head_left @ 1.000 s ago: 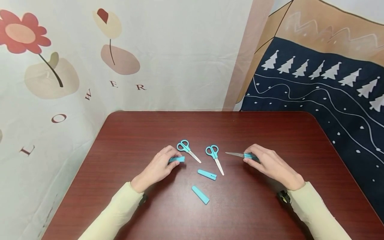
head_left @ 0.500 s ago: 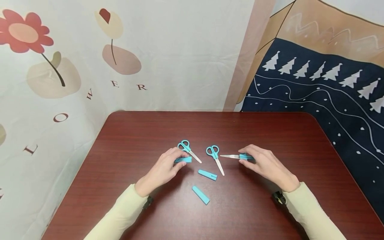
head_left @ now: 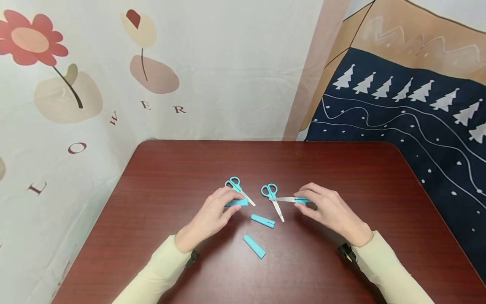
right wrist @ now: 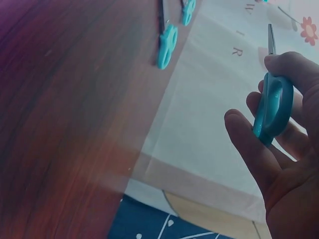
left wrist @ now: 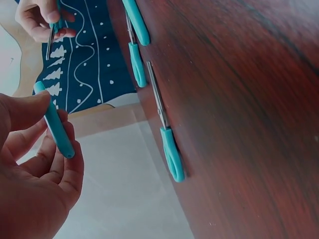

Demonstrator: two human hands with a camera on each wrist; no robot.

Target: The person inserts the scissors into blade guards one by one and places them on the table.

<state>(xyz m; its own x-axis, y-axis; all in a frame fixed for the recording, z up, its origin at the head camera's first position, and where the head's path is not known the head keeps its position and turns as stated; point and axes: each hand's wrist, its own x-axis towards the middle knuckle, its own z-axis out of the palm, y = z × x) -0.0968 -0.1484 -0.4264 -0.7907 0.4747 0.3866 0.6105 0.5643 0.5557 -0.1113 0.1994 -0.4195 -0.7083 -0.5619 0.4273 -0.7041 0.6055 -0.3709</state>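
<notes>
My left hand (head_left: 212, 213) pinches a turquoise scissor cover (left wrist: 58, 127) between thumb and fingers, its open end toward the right. My right hand (head_left: 330, 209) holds a pair of scissors (right wrist: 274, 107) by the turquoise handles, closed blades (head_left: 282, 199) pointing left at the cover. The two are apart, both held above the table. In the head view the held blades pass over the middle scissors (head_left: 269, 191), which lie on the table. Another pair of scissors (head_left: 247, 197) lies beside my left fingers, partly hidden by them.
Two more turquoise covers lie on the dark red table (head_left: 190, 160): one cover (head_left: 263, 221) below the scissors, another cover (head_left: 254, 246) nearer the front. Printed cloths (head_left: 228, 76) hang behind the table.
Both hands have moved toward each other, the left rightward with the cover, the right leftward with the scissors. The gap between blade tips and cover has narrowed. Items on the table stay put.
</notes>
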